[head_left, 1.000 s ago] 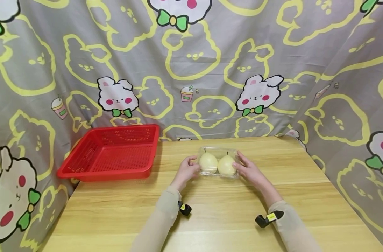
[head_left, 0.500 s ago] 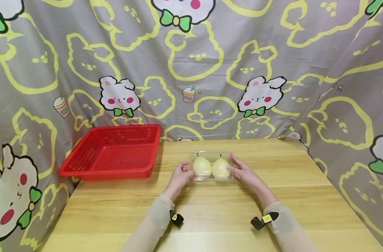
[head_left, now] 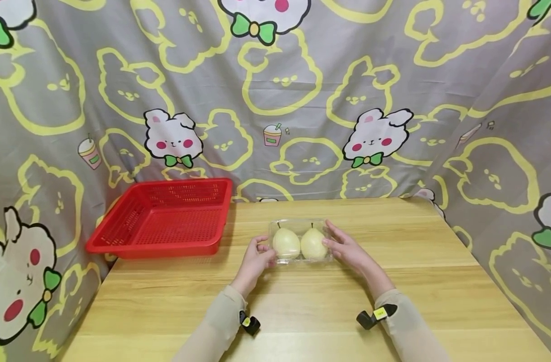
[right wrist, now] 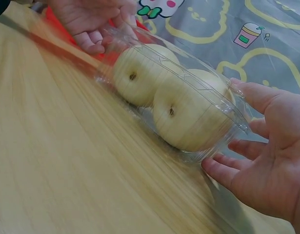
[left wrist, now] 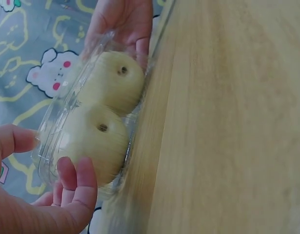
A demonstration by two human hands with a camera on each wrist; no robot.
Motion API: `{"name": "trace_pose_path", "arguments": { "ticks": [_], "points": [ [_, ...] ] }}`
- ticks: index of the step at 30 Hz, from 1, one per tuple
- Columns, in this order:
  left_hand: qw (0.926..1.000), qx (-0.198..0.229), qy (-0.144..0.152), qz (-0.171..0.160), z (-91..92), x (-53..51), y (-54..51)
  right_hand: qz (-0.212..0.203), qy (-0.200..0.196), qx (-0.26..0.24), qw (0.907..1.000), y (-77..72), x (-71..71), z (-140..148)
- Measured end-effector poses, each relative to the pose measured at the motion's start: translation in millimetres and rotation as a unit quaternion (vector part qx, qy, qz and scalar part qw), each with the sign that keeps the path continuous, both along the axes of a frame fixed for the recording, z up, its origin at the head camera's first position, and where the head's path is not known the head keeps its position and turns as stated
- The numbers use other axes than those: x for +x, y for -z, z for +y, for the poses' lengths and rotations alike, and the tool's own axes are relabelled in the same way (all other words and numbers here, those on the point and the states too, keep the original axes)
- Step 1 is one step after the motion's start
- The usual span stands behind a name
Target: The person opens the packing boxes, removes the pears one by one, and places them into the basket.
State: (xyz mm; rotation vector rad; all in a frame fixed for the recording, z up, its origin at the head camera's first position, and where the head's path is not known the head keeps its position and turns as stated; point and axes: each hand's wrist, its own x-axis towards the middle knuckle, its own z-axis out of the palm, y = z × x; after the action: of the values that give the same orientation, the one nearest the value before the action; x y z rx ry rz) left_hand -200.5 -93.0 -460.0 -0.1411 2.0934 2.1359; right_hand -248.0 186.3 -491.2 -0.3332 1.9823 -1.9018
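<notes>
Two pale yellow pears, a left one and a right one, lie side by side in a clear plastic clamshell box. My left hand grips the box's left end, thumb and fingers on opposite sides of it in the left wrist view. At the other end my right hand holds the box between thumb and fingers, as the right wrist view shows. The lid looks closed over the pears. Whether the box's base touches the table cannot be told.
A red plastic basket with perforated walls stands at the back left of the wooden table. Behind and along both sides hangs a grey curtain with rabbit prints. Each wrist wears a small black camera.
Both hands have brought the box of pears a little to the left and closer to me, keeping their hold at its two ends. The basket has stayed in place.
</notes>
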Motion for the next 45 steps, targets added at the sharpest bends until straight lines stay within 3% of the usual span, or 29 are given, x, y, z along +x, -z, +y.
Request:
{"name": "trace_pose_path", "arguments": {
  "ticks": [2,5,9,19,24,35,40,45],
  "points": [
    [1.0000,0.000,0.000,0.001,-1.5,-4.2,9.2,-0.002,0.002,0.003,1.0000,0.2,0.3,0],
    [1.0000,0.001,-0.002,0.004,-2.8,-5.3,13.5,0.002,0.006,0.012,0.9999,-1.6,1.5,-1],
    [0.9997,-0.013,0.001,0.019,-3.5,-3.9,12.3,0.017,0.004,0.027,0.9995,-3.9,2.3,1],
    [0.9984,-0.031,0.038,0.027,-9.1,-6.4,11.2,0.023,-0.061,0.000,0.9979,-6.7,1.4,19],
    [0.9980,-0.036,0.045,0.026,-12.1,-6.5,9.4,0.033,-0.065,-0.006,0.9973,-8.4,-0.9,25],
    [0.9948,-0.077,0.060,0.031,-15.5,-3.3,4.1,0.012,-0.067,-0.018,0.9975,-10.1,-2.2,39],
    [0.9872,-0.137,0.054,0.061,-19.2,-4.1,2.4,0.008,-0.069,-0.018,0.9975,-8.4,-1.5,46],
    [0.9703,-0.198,0.028,0.137,-19.9,-3.5,-1.1,-0.022,-0.087,-0.030,0.9955,-4.8,0.2,55]
  ]
}}
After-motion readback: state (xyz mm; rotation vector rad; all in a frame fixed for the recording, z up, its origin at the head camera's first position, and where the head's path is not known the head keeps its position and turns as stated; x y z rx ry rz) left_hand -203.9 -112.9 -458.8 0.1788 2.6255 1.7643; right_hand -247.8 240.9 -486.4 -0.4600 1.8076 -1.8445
